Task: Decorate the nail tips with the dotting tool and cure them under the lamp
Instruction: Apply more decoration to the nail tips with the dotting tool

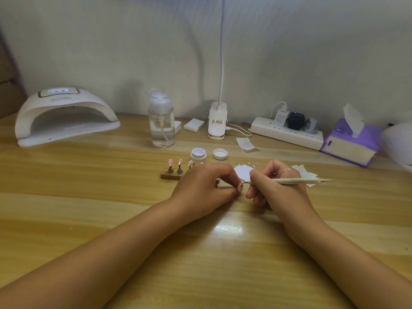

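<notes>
While the left hand (pixel 205 186) pinches a pink nail tip (pixel 240 187) just in front of the wooden stand (pixel 170 175), the right hand (pixel 276 186) grips the dotting tool (pixel 296 180), fingers curled round its shaft. The tool lies along the 3-to-9 o'clock line, and its working end reaches the tip at the right hand's 9 o'clock, though I cannot tell whether they touch. The curing lamp (pixel 64 121) sits on the tabletop (pixel 111 197), well off at 10 o'clock.

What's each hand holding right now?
Left hand: pinches a small gold-tinted piece, mostly hidden, probably a nail-tip holder.
Right hand: grips the slim pale wooden-handled dotting tool like a pen.
</notes>
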### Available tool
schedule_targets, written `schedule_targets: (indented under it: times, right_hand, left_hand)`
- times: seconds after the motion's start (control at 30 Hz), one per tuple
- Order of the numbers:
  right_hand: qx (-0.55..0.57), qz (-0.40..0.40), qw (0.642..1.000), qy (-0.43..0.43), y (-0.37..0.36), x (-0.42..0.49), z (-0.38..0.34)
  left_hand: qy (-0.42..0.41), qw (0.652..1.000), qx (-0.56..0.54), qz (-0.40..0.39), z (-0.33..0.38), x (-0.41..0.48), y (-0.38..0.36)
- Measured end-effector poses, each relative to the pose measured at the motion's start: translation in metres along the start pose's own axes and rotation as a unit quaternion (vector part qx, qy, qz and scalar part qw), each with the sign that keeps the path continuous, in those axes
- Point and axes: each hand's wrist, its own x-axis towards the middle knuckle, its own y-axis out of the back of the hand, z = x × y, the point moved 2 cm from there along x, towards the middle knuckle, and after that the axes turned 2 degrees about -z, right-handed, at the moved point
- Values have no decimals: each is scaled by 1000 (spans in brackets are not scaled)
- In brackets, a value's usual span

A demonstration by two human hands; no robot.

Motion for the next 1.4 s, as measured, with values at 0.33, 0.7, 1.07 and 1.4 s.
schedule_targets:
  times: [0.33,0.7,1.07,1.4]
  right_hand:
    - [-18,-2,1000,-3,-1,0,1]
    - [-22,-1,1000,0,0,0,1]
    - [-41,-1,999,-4,-1,0,1]
    - [-37,-1,999,0,0,1,3]
  left_hand:
    - [-6,1000,0,0,1,0,0]
    - [-7,1000,3,2,1,0,0]
    - [-9,1000,9,2,-1,0,0]
    - [-8,1000,4,0,0,0,0]
